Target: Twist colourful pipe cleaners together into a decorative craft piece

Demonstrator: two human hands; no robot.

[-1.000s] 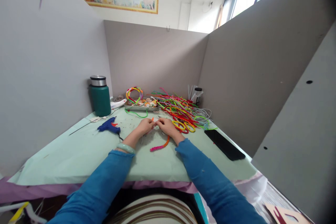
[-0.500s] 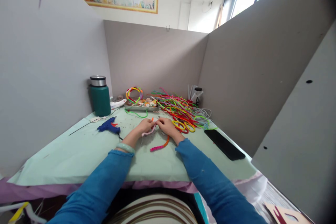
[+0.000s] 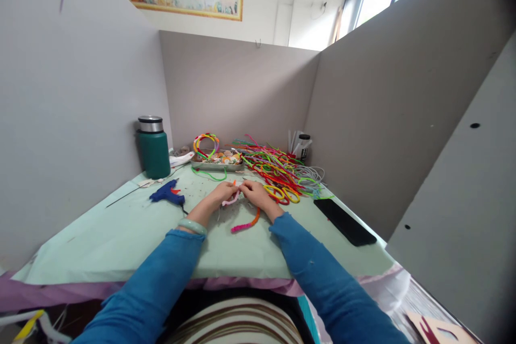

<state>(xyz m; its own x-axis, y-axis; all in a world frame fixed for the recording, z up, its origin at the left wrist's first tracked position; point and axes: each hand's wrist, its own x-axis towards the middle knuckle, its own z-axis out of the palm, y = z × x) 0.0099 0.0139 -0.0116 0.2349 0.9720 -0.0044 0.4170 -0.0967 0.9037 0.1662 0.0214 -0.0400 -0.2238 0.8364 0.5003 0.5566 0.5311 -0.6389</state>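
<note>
Both my hands meet over the middle of the table, fingertips close together. My left hand (image 3: 224, 193) is closed in a pinch on a pale pink pipe cleaner (image 3: 230, 201), whose loose end hangs below the fingers. My right hand (image 3: 253, 192) pinches at the same pipe cleaner from the other side. A curved orange and magenta wrapped piece (image 3: 245, 227) comes out from under my right hand, its magenta end towards me. A bit of orange shows above my left fingertips. The exact spot between the fingers is hidden.
A blue glue gun (image 3: 167, 192) and a green bottle (image 3: 153, 148) stand left. Behind are a metal tray (image 3: 217, 166) of small pieces, a colourful wrapped hoop (image 3: 206, 145) and heaped pipe cleaners (image 3: 274, 164). Yellow-handled scissors (image 3: 291, 195) and a black phone (image 3: 344, 222) lie right.
The loose end of the pale pink pipe cleaner has drawn in closer to my fingers and looks shorter and more bent. Both hands stay almost in place.
</note>
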